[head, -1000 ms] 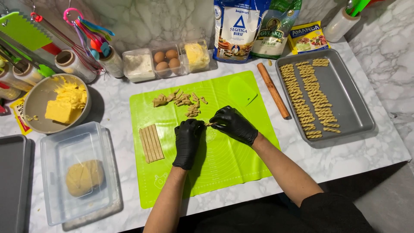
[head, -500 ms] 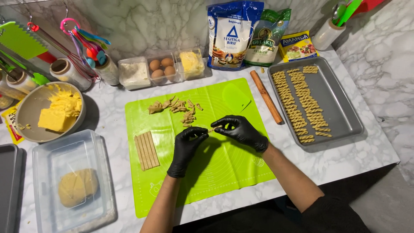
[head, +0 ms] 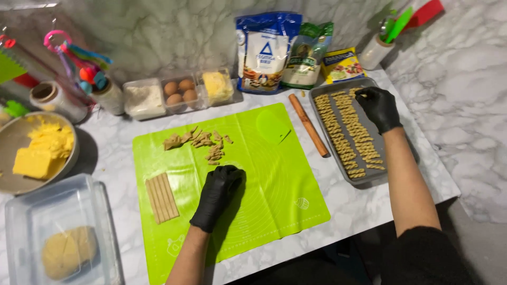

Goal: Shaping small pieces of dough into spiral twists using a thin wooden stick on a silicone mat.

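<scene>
Gloves covered both of your hands, black ones, and the green mat [head: 274,179] on the marble counter [head: 364,211] serves as the landmark for everything else. Your left hand [head: 216,196] lay palm down near the middle of the mat, fingers [head: 232,177] loosely curled together and gripping nothing that could be seen. Your right hand [head: 377,107] was well off the mat's right edge, over the far end of the grey baking tray [head: 318,100], its fingers pinched on a small twisted dough piece [head: 361,95] at the tray's far rows. Rows of twisted dough sticks [head: 346,134] filled that tray. Between mat and tray lay a wooden rolling pin [head: 308,125]. On the mat's left part sat a block of cut dough strips [head: 162,197], and toward its far edge a pile of dough scraps [head: 198,142]. Left of the mat stood a clear container with a dough ball [head: 66,252].
</scene>
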